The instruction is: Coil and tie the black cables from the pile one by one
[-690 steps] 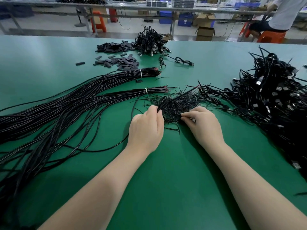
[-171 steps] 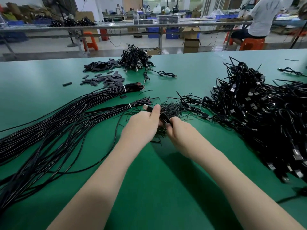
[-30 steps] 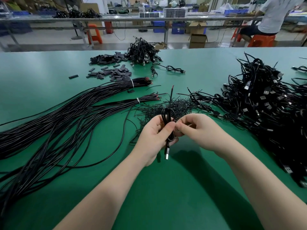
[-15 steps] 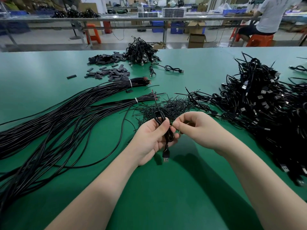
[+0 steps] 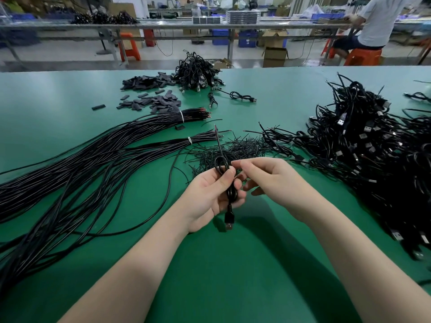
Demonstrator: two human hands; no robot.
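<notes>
My left hand (image 5: pixel 211 194) holds the coiled cable (image 5: pixel 229 183) upright above the green surface (image 5: pixel 233 276), thumb and curled fingers clamped round the middle of the folded loops. One loop stands proud above the thumb, the bare wire end (image 5: pixel 217 136) points up and away from me, and the USB plug (image 5: pixel 229 220) hangs below the palm. My right hand (image 5: pixel 270 180) is just beside the coil on its right, fingers curled, thumb and forefinger pinched together near the top loop — I judge they hold a thin tie, but it is too fine to make out. Relative to the coil: the heap of loose ties (image 5: pixel 233 150) lies just beyond it, the two banded bundles of long cables (image 5: pixel 112 148) spread out to its left, and the large pile of cables with plugs (image 5: pixel 373 148) lies to its right. A smaller pile (image 5: pixel 198 71) sits well beyond, at the far edge. Handling note: the cable looks light, thin and springy, so the loops should open if the grip relaxes. Hold at the waist of the coil, where all strands cross, and bind there. The jacket appears smooth — keep firm pressure, and avoid pulling on the plug or the stripped end.
</notes>
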